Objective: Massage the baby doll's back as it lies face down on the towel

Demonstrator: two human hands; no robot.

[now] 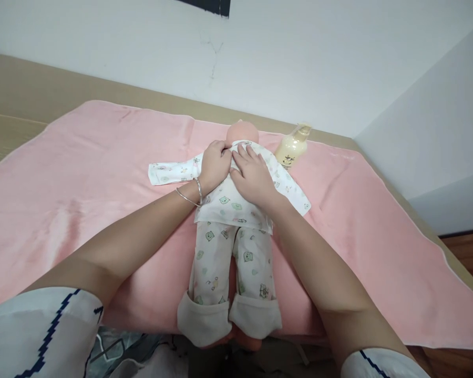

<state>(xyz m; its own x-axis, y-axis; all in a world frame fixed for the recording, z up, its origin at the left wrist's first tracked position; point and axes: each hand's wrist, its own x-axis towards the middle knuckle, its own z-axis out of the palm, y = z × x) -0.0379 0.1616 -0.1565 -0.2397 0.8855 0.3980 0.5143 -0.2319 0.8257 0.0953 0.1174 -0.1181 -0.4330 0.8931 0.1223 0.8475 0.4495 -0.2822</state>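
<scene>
A baby doll (242, 130) lies stretched out with its head at the far end; I cannot make out which way it faces. It wears a white patterned shirt (236, 207), its sleeves spread out to both sides, and matching trousers (213, 262) with the cuffs turned up. At the shirt's left shoulder, close to the collar, my left hand (216, 167) has its fingers curled onto the fabric. My right hand (254, 176) lies open on the upper part of the shirt, fingers stretched toward the collar. The two hands are nearly touching.
A pink cloth (142, 131) covers much of the tan padded surface (19, 84). Right of the doll's head, a pale yellow pump bottle (291, 149) leans on the cloth. A white wall (142, 42) rises behind. Dark clutter (142, 349) shows below the front edge.
</scene>
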